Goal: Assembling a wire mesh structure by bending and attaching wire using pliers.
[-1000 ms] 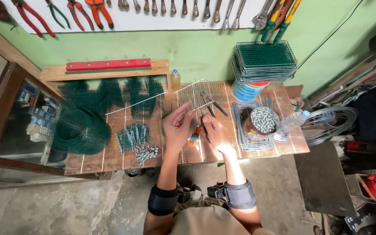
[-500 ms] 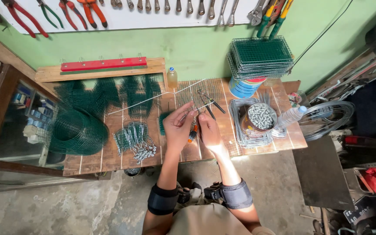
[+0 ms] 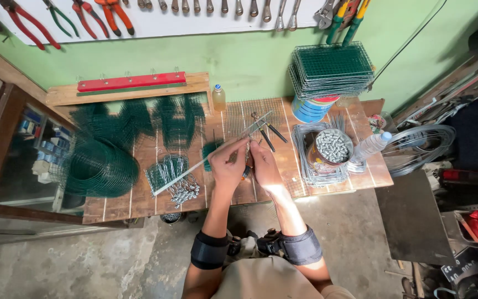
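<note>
My left hand (image 3: 228, 167) and my right hand (image 3: 262, 166) are together over the middle of the wooden workbench (image 3: 139, 199). The left hand grips a long thin wire rod (image 3: 195, 165) that slants from lower left to upper right. The right hand pinches something small against that rod near my left fingertips; what it is I cannot make out. A pair of pliers (image 3: 266, 132) lies just beyond my hands. A small green wire-mesh piece (image 3: 211, 149) sits beside my left hand.
Green wire-mesh rolls (image 3: 100, 166) and fanned mesh pieces (image 3: 156, 119) cover the bench's left. A pile of small metal hooks (image 3: 179, 188) lies left of my hands. At right stand a tin of screws (image 3: 332, 147), a plastic bottle (image 3: 370, 145), stacked green mesh panels (image 3: 332, 69) and a wire coil (image 3: 421, 147).
The view has shifted slightly. My hands stay together on the rod, which now slants more steeply across the bench.
</note>
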